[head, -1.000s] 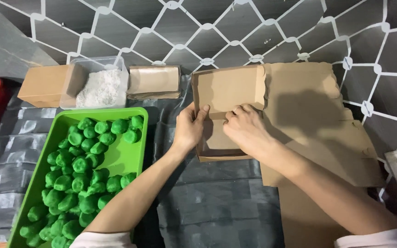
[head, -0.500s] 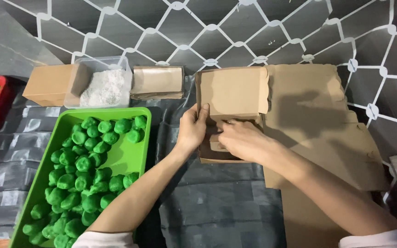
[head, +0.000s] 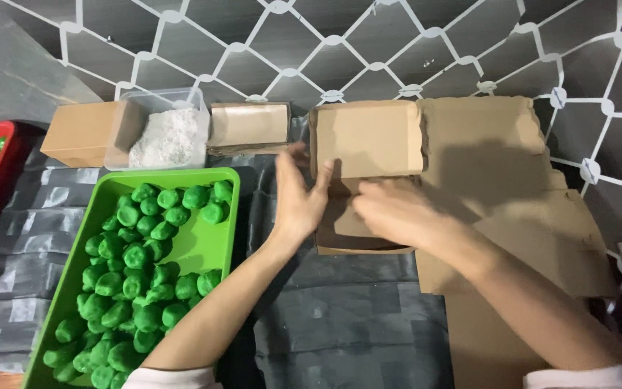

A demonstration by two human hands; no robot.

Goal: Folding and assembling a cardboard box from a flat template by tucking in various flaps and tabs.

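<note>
Fingers of left hand (head: 298, 194) now spread, off the cardboard box (head: 366, 155) edge it pinched before; right hand (head: 397, 210) blurred, grip unclear, flap folding mid-way.

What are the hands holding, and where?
The left hand presses the cardboard box's left wall; the right hand rests inside it. Blur hides any firm hold.

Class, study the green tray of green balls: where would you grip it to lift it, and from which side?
Probably by the two long raised rims of the green tray, one hand on each, coming from above at mid-length. It is long, shallow and heaped with green balls, so a single-end grip might tip it. The left hand is nearest.
</note>
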